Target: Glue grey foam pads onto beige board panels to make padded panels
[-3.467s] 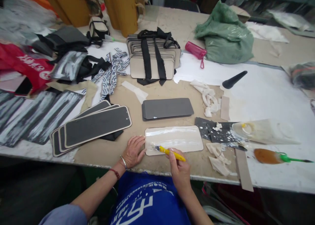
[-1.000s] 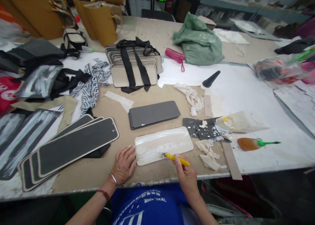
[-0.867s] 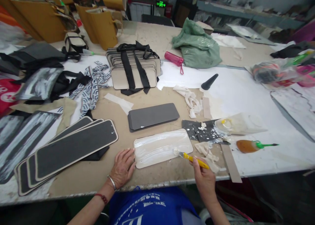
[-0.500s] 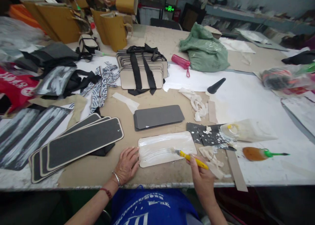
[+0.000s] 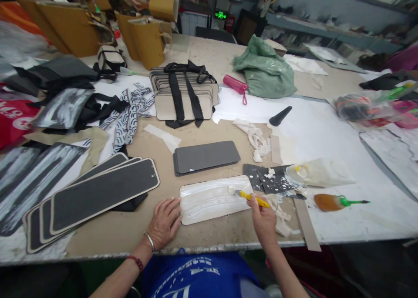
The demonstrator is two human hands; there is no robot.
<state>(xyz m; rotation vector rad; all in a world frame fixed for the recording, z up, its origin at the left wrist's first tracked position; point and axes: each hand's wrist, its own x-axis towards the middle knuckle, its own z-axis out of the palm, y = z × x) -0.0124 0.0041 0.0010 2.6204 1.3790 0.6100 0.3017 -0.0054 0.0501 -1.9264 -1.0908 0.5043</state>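
A pale rounded board (image 5: 209, 204) streaked with wet white paste lies in front of me. My left hand (image 5: 166, 222) rests flat beside it, fingertips at its left edge and fingers a little apart. My right hand (image 5: 263, 219) grips a yellow-handled brush (image 5: 246, 196), whose bristles touch the board's upper right part. Just beyond lies a small stack of dark grey panels (image 5: 207, 157). Right of the board are dark scraps (image 5: 277, 178) spattered with white, under the mouth of a cloudy plastic container (image 5: 318, 172).
Dark panels with pale rims (image 5: 104, 195) overlap at the left. Farther back stand strapped boards (image 5: 183, 105), a pink pouch (image 5: 235, 84) and a green bag (image 5: 269, 69). An amber glue bottle (image 5: 328, 202) lies right. Another person's hand (image 5: 133, 0) shows at the top.
My right hand has moved the brush slightly up on the board. The whole view has shifted a little; my left hand stays at the board's left edge.
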